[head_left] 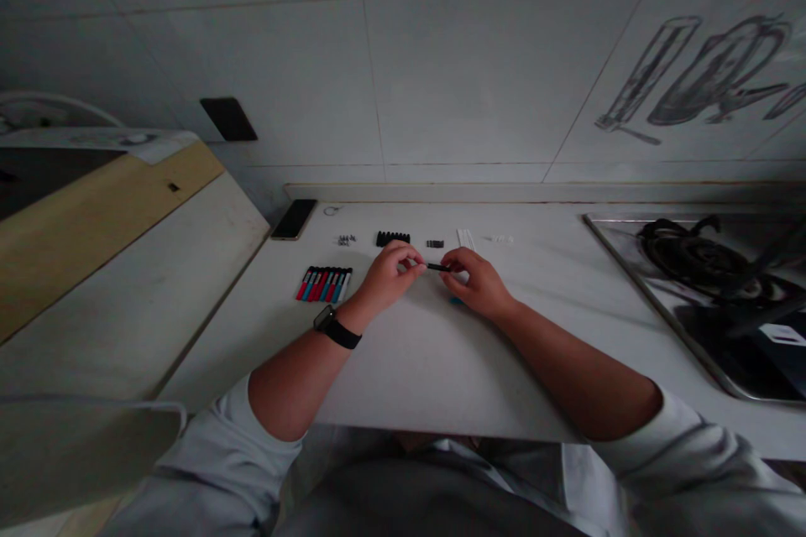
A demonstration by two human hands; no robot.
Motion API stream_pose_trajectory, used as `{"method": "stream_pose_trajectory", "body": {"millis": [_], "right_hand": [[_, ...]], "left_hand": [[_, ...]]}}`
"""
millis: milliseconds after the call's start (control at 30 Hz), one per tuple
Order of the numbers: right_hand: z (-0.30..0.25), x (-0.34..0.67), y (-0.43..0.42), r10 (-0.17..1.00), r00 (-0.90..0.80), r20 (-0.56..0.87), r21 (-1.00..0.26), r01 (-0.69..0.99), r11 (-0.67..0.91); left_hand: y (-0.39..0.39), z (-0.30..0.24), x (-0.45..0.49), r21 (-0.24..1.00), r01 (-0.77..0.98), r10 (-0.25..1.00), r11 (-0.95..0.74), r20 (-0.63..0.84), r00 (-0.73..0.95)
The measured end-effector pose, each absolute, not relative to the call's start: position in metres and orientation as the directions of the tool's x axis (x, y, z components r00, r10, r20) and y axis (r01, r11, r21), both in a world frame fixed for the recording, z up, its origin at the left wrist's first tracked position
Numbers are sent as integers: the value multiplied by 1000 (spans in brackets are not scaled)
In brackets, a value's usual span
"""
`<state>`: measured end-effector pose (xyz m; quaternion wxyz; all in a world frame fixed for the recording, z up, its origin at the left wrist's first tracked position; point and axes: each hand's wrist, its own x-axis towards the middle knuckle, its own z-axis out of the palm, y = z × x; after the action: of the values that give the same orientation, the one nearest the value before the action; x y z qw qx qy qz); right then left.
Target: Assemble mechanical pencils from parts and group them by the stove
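Two bare hands worked above the white tabletop (428,369), a slim dark piece (437,268) held roughly level between them. Left hand (390,277): grip pinched, thumb and finger at the piece's left end. Right hand (478,278): grip clasped on its right end, fingers curled. Any smaller part at the fingertips was too small to tell. A blue item (456,300), mostly hidden, showed just under the right hand. Row behind the hands, left to right: small metallic bits (346,240), a row of black pieces (393,239) just behind the left hand, short dark pieces (435,244), thin white sticks (464,238) just behind the right hand, small pale bits (502,239). Red, blue and white pen-like items (324,284) with dark ends lay side by side, left of the left hand. Phone (294,219) lay at the far left, a small ring-shaped item (331,211) near it. Dark watch (326,318) sat on the left wrist. Gas stove (711,285) stood at right, well apart from the hands.
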<state>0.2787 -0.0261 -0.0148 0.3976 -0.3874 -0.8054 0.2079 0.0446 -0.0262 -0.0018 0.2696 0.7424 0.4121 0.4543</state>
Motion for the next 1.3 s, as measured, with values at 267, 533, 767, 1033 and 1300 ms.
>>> {"method": "stream_pose_trajectory", "body": {"millis": [267, 533, 767, 1033, 1300], "right_hand": [[-14, 279, -25, 775, -396, 493, -623, 461, 632], [-8, 278, -30, 679, -539, 497, -410, 544, 732], [-3, 283, -27, 704, -477, 526, -432, 563, 705], [2, 300, 30, 842, -392, 370, -237, 837, 493], [-14, 294, 41, 862, -426, 274, -111, 876, 468]], "left_hand": [[-25, -6, 42, 728, 395, 829, -560, 486, 278], [-31, -3, 40, 509, 518, 726, -687, 484, 488], [-25, -11, 39, 441, 578, 723, -687, 496, 480], [-21, -13, 34, 459, 633, 771, -624, 496, 400], [-20, -15, 34, 467, 627, 775, -623, 474, 418]]}}
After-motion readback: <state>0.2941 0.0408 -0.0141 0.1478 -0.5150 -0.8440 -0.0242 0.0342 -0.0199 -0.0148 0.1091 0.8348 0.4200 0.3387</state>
